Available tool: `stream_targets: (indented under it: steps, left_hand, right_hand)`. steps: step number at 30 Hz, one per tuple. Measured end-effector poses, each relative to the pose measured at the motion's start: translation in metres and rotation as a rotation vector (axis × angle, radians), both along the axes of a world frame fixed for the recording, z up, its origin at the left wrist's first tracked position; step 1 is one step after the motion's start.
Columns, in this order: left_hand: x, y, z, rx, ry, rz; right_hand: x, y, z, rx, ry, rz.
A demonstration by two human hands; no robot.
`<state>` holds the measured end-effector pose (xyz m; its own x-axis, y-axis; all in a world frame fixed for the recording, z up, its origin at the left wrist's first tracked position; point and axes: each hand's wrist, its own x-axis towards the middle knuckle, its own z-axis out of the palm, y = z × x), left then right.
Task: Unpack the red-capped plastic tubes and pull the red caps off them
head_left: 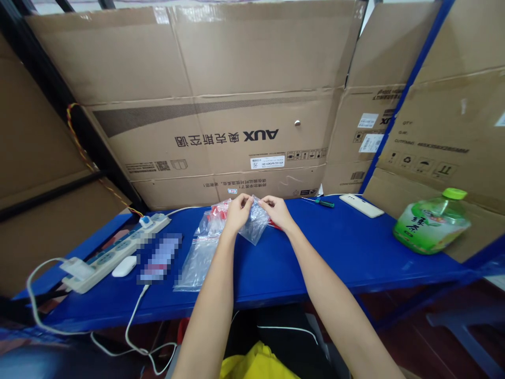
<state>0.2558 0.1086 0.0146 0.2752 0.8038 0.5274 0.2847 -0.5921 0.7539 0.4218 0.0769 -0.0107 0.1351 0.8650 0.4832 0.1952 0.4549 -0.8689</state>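
Note:
A small clear plastic bag (254, 227) is stretched between my two hands above the blue table. My left hand (239, 210) pinches one upper side of it, and my right hand (277, 211) pinches the other. What the bag contains, if anything, cannot be made out. To the left of my left hand lie more clear plastic bags (197, 263), with something red (221, 211) in or under the farther ones. Part of a red object (273, 225) shows just beneath my right hand.
On the left are a power strip (118, 252), a white earphone-like case (124, 266) and a charging phone (160, 260). A green-handled screwdriver (324, 202), a white phone-like slab (362, 205) and a green bottle (432, 223) stand or lie to the right. Cardboard panels (236, 58) wall the blue table (335, 252).

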Motion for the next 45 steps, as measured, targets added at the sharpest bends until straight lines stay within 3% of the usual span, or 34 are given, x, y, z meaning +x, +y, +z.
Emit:
stream_targets:
  steps: [6, 13, 22, 31, 38, 45]
  left_hand:
    - [0.001, -0.003, -0.001, -0.067, -0.031, -0.141]
    - [-0.005, 0.009, -0.005, -0.079, -0.124, -0.012]
    - [-0.005, 0.008, -0.005, -0.140, -0.195, 0.020]
    - [-0.005, 0.009, -0.007, -0.133, -0.187, 0.104]
    - [-0.003, -0.004, 0.004, 0.049, 0.005, 0.274]
    - [0.004, -0.015, 0.010, 0.160, 0.186, 0.161]
  right_hand:
    - [-0.002, -0.002, 0.002, 0.001, 0.014, -0.012]
    - [0.001, -0.002, 0.000, -0.046, -0.016, -0.028]
    - [-0.001, -0.006, 0.002, -0.043, -0.029, -0.068]
    - [-0.010, -0.010, 0.007, -0.080, 0.026, 0.142]
    - [-0.012, -0.017, 0.012, -0.181, 0.076, 0.276]
    - [-0.009, -0.016, 0.011, -0.277, 0.100, 0.343]
